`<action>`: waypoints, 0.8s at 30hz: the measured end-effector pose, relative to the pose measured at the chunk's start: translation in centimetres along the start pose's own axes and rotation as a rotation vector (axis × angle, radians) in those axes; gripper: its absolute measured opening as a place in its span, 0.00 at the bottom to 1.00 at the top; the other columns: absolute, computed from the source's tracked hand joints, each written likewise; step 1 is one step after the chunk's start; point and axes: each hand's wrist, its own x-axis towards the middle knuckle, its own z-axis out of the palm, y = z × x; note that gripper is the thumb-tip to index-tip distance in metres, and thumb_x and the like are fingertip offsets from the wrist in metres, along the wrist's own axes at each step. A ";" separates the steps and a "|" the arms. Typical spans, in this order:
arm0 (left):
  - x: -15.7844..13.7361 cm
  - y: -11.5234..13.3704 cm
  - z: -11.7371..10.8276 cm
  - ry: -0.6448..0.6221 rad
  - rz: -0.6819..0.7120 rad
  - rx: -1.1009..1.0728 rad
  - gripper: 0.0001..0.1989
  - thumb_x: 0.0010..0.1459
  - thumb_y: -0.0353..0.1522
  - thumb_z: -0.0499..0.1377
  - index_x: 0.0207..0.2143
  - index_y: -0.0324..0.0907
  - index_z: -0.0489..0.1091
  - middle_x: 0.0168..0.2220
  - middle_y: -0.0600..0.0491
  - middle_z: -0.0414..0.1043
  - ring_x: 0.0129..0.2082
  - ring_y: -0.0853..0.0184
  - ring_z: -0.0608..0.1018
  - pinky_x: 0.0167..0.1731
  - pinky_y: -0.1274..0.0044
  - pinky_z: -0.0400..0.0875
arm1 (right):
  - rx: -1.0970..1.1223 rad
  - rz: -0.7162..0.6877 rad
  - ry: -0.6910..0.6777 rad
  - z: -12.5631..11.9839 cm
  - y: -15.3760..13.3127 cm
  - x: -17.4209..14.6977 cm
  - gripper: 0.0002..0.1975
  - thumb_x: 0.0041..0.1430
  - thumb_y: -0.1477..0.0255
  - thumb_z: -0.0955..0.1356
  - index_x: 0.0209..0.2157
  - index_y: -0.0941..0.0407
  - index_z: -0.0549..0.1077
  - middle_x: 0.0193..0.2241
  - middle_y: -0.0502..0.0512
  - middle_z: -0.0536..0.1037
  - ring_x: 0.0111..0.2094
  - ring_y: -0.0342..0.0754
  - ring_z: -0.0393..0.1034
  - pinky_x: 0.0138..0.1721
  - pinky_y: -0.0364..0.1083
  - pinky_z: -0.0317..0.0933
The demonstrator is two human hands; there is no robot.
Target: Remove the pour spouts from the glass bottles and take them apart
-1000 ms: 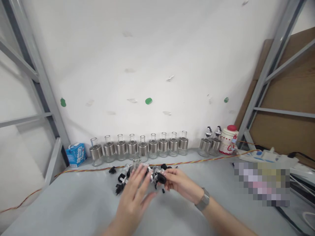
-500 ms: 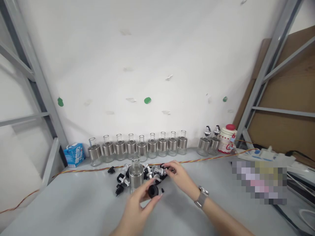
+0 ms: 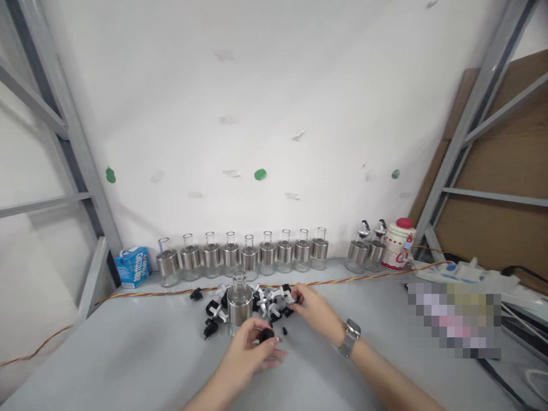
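Observation:
Held between thumb and fingers of my left hand [image 3: 246, 351] is a black round cap [image 3: 266, 335], which showed a hollow middle a moment ago. My right hand [image 3: 311, 305] has its fingertips closed at the right edge of a pile of black and silver pourer spouts [image 3: 269, 298]; what they pinch is hidden. An open glass bottle [image 3: 240, 305] with a metal sleeve stands upright just beyond my left hand, in front of the pile. A small black piece [image 3: 285, 330] lies on the table between my hands.
Several open sleeved bottles [image 3: 231, 251] line the wall. Two bottles with pourers [image 3: 358, 254] stand right, beside a cream jar with a red lid [image 3: 398, 245]. A blue carton [image 3: 132, 267] is at left. A twisted wire [image 3: 162, 293] crosses the table; a power strip [image 3: 466, 268] lies right.
My left hand has turned the black cap so its opening faces less toward me, and its fingers cover more of it. My right hand has drawn its fingertips together at the pile's edge.

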 end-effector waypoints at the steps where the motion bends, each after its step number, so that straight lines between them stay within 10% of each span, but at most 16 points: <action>1: 0.0 0.1 0.1 0.001 0.005 -0.004 0.22 0.33 0.43 0.66 0.28 0.41 0.63 0.29 0.55 0.70 0.26 0.64 0.78 0.28 0.73 0.71 | 0.106 0.036 0.003 -0.3 -0.2 0.1 0.05 0.47 0.75 0.66 0.28 0.56 0.64 0.26 0.50 0.70 0.30 0.45 0.63 0.33 0.44 0.57; 10: -0.2 1.0 0.2 -0.044 0.041 0.085 0.26 0.34 0.43 0.65 0.35 0.37 0.70 0.24 0.54 0.70 0.18 0.70 0.73 0.21 0.75 0.71 | 1.094 0.252 -0.252 -0.9 -4.5 -1.2 0.14 0.43 0.70 0.72 0.33 0.58 0.68 0.22 0.45 0.69 0.17 0.35 0.59 0.20 0.38 0.52; 24: -1.4 2.0 -0.5 0.108 0.429 0.076 0.21 0.45 0.40 0.60 0.43 0.41 0.68 0.42 0.47 0.71 0.41 0.60 0.73 0.39 0.71 0.71 | 1.194 0.230 -0.373 -0.8 -5.5 -2.2 0.13 0.43 0.72 0.71 0.30 0.56 0.63 0.27 0.51 0.75 0.29 0.45 0.70 0.29 0.44 0.61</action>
